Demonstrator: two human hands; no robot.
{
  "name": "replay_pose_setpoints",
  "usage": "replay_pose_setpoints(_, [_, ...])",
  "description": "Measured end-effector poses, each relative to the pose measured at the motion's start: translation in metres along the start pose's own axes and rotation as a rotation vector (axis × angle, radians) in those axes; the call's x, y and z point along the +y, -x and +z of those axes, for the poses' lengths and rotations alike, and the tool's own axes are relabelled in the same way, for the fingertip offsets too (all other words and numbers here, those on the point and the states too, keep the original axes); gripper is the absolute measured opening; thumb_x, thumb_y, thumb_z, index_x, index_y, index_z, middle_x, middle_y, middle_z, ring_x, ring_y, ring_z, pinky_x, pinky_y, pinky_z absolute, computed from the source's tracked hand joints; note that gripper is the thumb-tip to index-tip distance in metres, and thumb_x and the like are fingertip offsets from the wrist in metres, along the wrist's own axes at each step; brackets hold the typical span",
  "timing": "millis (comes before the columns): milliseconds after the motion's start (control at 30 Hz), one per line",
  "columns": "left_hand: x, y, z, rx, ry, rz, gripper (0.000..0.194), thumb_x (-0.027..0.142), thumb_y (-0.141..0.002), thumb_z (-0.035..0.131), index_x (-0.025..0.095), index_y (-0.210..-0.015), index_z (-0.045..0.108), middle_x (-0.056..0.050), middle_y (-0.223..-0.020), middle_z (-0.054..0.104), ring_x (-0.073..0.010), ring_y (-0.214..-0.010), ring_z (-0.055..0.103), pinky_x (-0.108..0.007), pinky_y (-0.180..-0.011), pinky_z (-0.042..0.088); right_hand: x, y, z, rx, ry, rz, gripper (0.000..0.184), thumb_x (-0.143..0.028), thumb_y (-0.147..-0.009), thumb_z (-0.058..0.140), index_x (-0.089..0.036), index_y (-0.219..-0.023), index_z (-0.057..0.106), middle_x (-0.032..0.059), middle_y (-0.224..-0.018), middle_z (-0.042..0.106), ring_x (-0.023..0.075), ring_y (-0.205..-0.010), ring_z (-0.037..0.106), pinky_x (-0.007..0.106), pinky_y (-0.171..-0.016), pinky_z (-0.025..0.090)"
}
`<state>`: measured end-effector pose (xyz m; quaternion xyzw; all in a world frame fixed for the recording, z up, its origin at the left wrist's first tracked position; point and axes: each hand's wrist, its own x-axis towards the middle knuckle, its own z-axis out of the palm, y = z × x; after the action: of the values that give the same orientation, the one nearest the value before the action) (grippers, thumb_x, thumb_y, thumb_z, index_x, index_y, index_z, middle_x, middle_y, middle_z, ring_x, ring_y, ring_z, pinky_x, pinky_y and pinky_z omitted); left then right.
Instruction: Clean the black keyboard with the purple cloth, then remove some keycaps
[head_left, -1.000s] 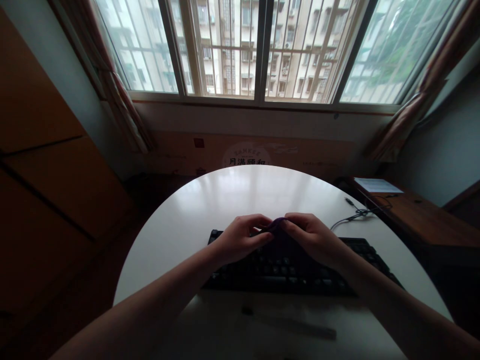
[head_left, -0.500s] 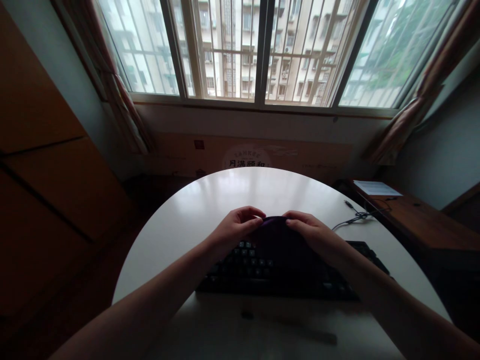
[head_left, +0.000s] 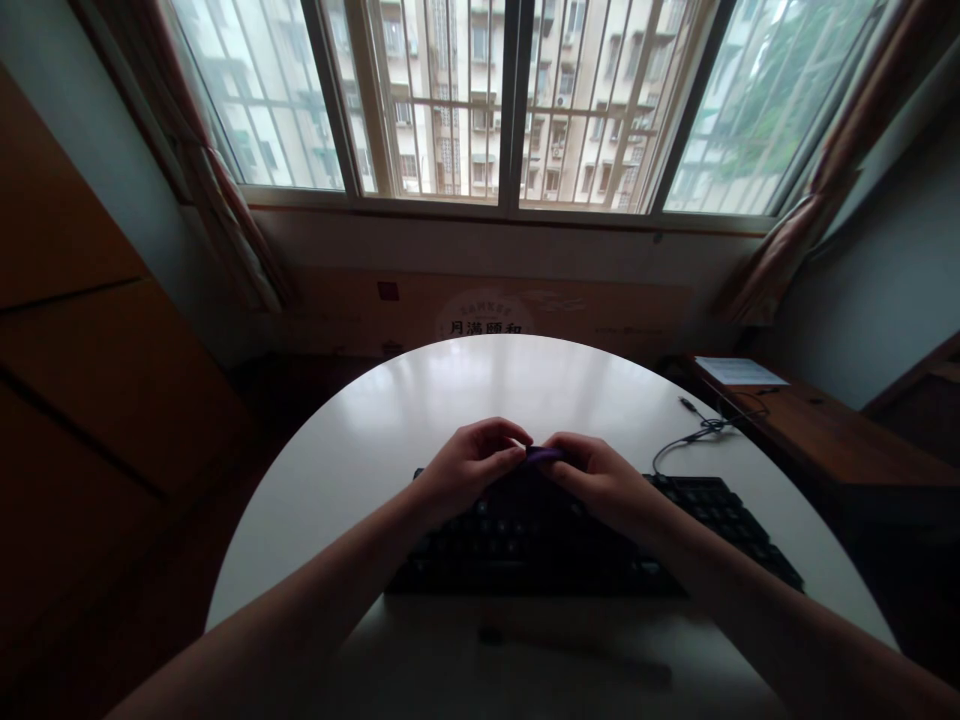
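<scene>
The left hand (head_left: 472, 462) has its thumb and forefinger brought together at the left end of a purple cloth (head_left: 545, 454), and the right hand (head_left: 604, 474) pinches the right end between thumb and fingers, its knuckles curled. The visible purple edge spans the short gap between the two sets of fingertips, its long axis running left to right, across the person's line of view; how much cloth hangs below is lost in the dark. It is held up over the middle of a black keyboard (head_left: 517, 572), which lies beneath both hands with its long axis also left to right, one long side facing the person and the number-pad end to the right, past the right wrist. From the far side, near that end, a dark cable (head_left: 705, 432) bends rightward into a loose bundle, its plug pointing away and to the left. All this rests on a round white table (head_left: 300, 510); nearer the person, a long, thin item (head_left: 600, 658) lies in shadow, too dim to identify, slanting slightly downward to the right. Right of the table, a sheet of paper (head_left: 741, 371) lies on a brown desk (head_left: 855, 450).
</scene>
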<state>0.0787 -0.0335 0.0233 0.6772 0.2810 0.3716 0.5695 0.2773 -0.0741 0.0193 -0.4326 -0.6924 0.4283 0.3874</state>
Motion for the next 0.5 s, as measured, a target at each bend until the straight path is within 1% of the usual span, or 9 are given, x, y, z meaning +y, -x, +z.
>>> replay_pose_setpoints(67, [-0.001,0.000,0.000,-0.002,-0.002,-0.019,0.031,0.041,-0.079,0.072,0.015,-0.094,0.065,0.002,-0.067,0.060,-0.0068,-0.048,0.050,-0.018,-0.045,0.038,0.000,-0.001,0.000,0.032,-0.123,0.033,0.018,-0.032,-0.085,0.058,-0.017,-0.093,0.066,0.0016,-0.082,0.065,0.0172,-0.076,0.058,0.027,-0.068,0.046])
replay_pose_setpoints(133, [-0.004,-0.001,-0.001,0.013,-0.030,-0.018,0.032,0.042,-0.080,0.069,0.016,-0.097,0.063,0.003,-0.066,0.059,-0.0070,-0.045,0.050,-0.018,-0.042,0.037,-0.002,0.000,-0.004,0.033,-0.247,0.107,0.019,-0.030,-0.084,0.057,-0.018,-0.096,0.066,0.0020,-0.083,0.067,0.0166,-0.075,0.060,0.027,-0.067,0.048])
replay_pose_setpoints(233, [-0.009,-0.003,-0.005,0.090,-0.211,0.056,0.024,0.036,-0.085,0.063,0.016,-0.098,0.064,0.000,-0.071,0.062,-0.0101,-0.053,0.055,-0.021,-0.049,0.042,-0.017,0.007,-0.022,-0.061,-0.255,0.142,0.018,-0.026,-0.082,0.060,-0.018,-0.096,0.068,0.0034,-0.088,0.071,0.0159,-0.077,0.063,0.025,-0.067,0.049])
replay_pose_setpoints(267, [-0.010,-0.004,-0.007,0.114,-0.318,0.090,0.021,0.033,-0.086,0.060,0.016,-0.097,0.065,-0.001,-0.072,0.063,-0.0115,-0.057,0.057,-0.023,-0.053,0.045,-0.025,0.011,-0.030,-0.137,-0.199,0.106,0.017,-0.025,-0.080,0.063,-0.018,-0.094,0.070,0.0039,-0.090,0.071,0.0165,-0.080,0.064,0.025,-0.070,0.050])
replay_pose_setpoints(300, [-0.012,-0.004,-0.008,0.130,-0.436,0.123,0.018,0.031,-0.087,0.059,0.017,-0.096,0.066,-0.002,-0.075,0.065,-0.0130,-0.061,0.059,-0.025,-0.058,0.047,-0.033,0.015,-0.039,-0.266,-0.130,0.100,0.016,-0.025,-0.079,0.066,-0.018,-0.092,0.072,0.0039,-0.090,0.072,0.0174,-0.082,0.065,0.025,-0.071,0.051])
replay_pose_setpoints(400, [-0.016,-0.003,-0.010,0.122,-0.734,0.200,0.015,0.027,-0.088,0.057,0.020,-0.097,0.068,-0.005,-0.088,0.069,-0.0190,-0.079,0.063,-0.033,-0.075,0.050,-0.054,0.027,-0.055,-0.753,0.010,0.152,0.016,-0.022,-0.078,0.068,-0.016,-0.091,0.075,0.0054,-0.086,0.074,0.0198,-0.078,0.068,0.028,-0.070,0.053])
replay_pose_setpoints(433, [-0.017,-0.002,-0.011,0.108,-0.795,0.212,0.016,0.026,-0.087,0.058,0.020,-0.098,0.068,-0.006,-0.094,0.070,-0.0212,-0.087,0.063,-0.036,-0.081,0.050,-0.056,0.029,-0.054,-0.866,0.030,0.148,0.017,-0.019,-0.078,0.067,-0.016,-0.091,0.076,0.0058,-0.085,0.074,0.0204,-0.077,0.069,0.029,-0.070,0.054])
replay_pose_setpoints(467, [-0.019,-0.002,-0.011,0.093,-0.844,0.216,0.017,0.025,-0.087,0.059,0.021,-0.100,0.068,-0.007,-0.100,0.070,-0.0232,-0.094,0.062,-0.039,-0.086,0.049,-0.055,0.030,-0.050,-0.884,0.066,0.121,0.018,-0.016,-0.077,0.064,-0.017,-0.090,0.077,0.0050,-0.084,0.074,0.0202,-0.076,0.069,0.029,-0.070,0.053])
replay_pose_setpoints(500, [-0.020,-0.002,-0.011,0.077,-0.885,0.210,0.019,0.025,-0.086,0.060,0.021,-0.103,0.067,-0.008,-0.104,0.069,-0.0249,-0.099,0.061,-0.041,-0.089,0.047,-0.051,0.030,-0.044,-0.817,0.127,0.070,0.021,-0.012,-0.076,0.062,-0.019,-0.089,0.076,0.0032,-0.084,0.074,0.0191,-0.075,0.068,0.028,-0.070,0.052])
